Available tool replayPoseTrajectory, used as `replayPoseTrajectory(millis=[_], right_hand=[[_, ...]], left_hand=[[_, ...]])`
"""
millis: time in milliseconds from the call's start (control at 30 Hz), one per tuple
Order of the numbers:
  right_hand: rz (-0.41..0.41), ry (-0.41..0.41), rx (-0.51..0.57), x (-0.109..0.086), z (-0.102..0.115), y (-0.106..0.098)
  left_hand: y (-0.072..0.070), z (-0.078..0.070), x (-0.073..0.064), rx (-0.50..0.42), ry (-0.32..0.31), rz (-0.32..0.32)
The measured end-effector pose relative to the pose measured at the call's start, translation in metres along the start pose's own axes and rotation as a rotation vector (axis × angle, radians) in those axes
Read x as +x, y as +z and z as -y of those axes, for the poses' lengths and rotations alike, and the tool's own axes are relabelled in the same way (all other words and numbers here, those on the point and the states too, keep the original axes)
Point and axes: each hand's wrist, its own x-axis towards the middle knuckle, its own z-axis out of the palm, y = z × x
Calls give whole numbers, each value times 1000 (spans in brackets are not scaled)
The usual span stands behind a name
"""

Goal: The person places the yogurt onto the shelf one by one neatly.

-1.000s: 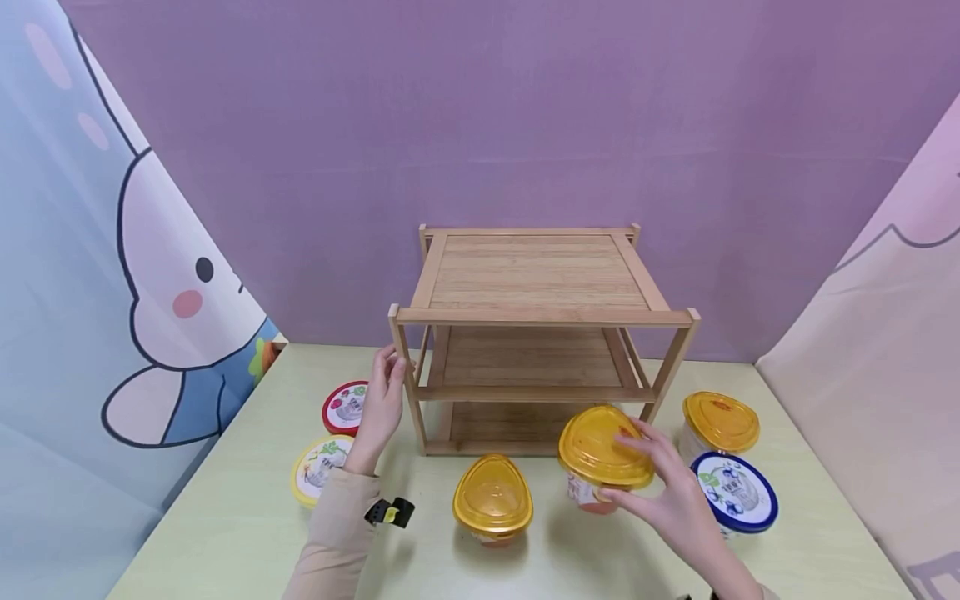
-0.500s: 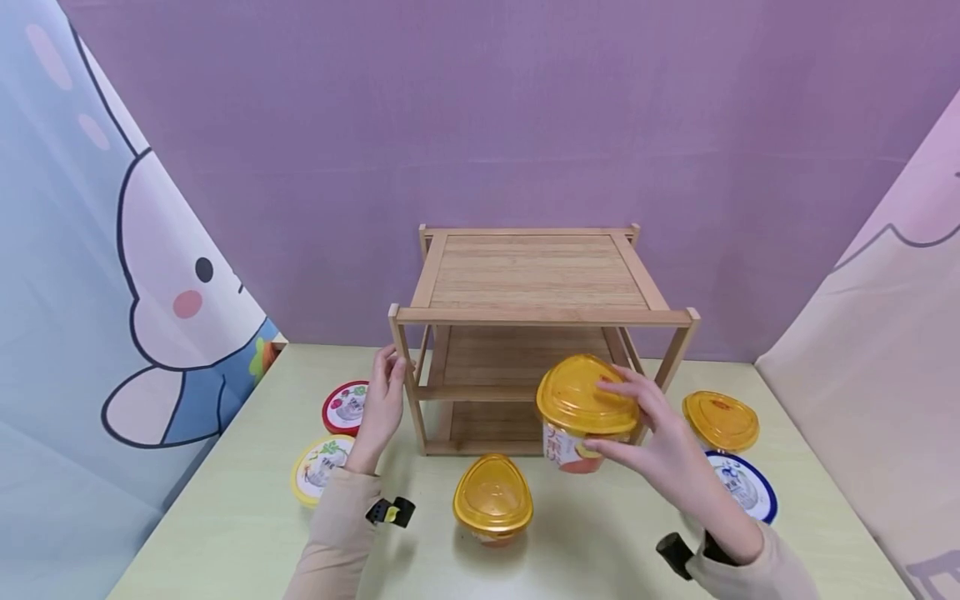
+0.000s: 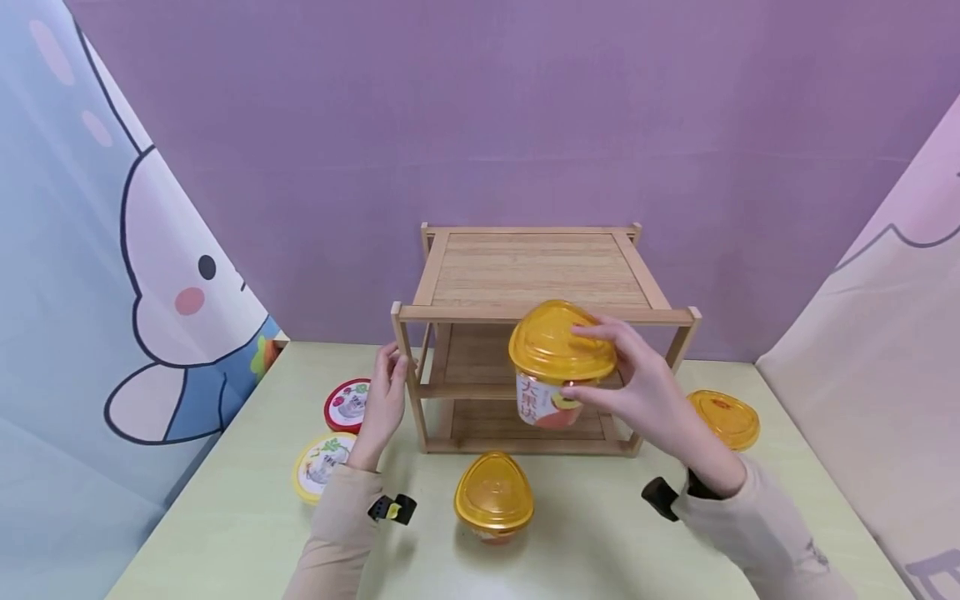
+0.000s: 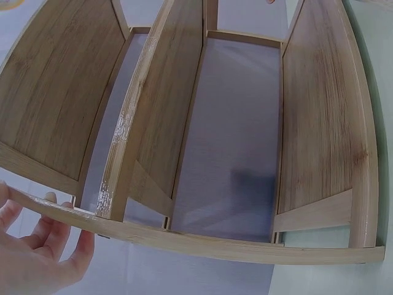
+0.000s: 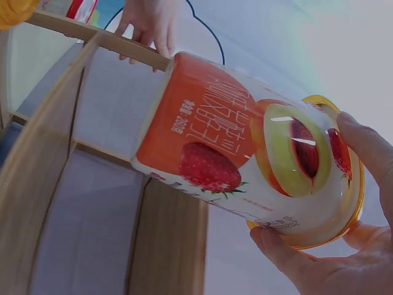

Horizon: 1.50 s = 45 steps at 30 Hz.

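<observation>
A jelly cup (image 3: 546, 400) with a yellow transparent lid is held up by my right hand (image 3: 651, 398), its fingers and thumb around the lid's right side. It hangs in front of the wooden three-tier rack (image 3: 540, 268), level with the top and middle shelves. The right wrist view shows peach and strawberry prints on the cup (image 5: 202, 132), with my fingertips near the lid rim. My left hand (image 3: 384, 408) grips the rack's left front post; in the left wrist view, the fingers (image 4: 55, 236) curl behind that post (image 4: 184, 246).
A second yellow-lidded cup (image 3: 494, 496) stands on the table in front of the rack. Red-lidded (image 3: 348, 406) and yellow-rimmed (image 3: 322, 467) tubs sit by my left forearm. Another yellow-lidded cup (image 3: 724, 418) is at the right. A purple backdrop (image 3: 525, 108) hangs behind.
My right hand has lifted the jelly cup up and left, from low near the table to the height of the rack's upper shelves. My left hand stays on the post.
</observation>
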Motion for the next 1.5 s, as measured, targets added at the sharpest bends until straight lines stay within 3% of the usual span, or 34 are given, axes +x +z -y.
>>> replayPoseTrajectory(millis=[333, 600, 800, 1000, 1233, 1500], right_hand=[[22, -39, -19, 38, 18, -3], [66, -55, 31, 75, 28, -3], [77, -39, 79, 98, 32, -1], [88, -2, 108, 116, 34, 3], [88, 52, 91, 138, 28, 13], [81, 100, 78, 153, 20, 21]], left_hand=[[0, -3, 0, -18, 24, 2], [0, 24, 8, -18, 33, 6], [0, 29, 8, -27, 48, -1], [0, 25, 7, -42, 43, -1], [-1, -1, 0, -23, 30, 7], [-1, -6, -2, -31, 13, 7]])
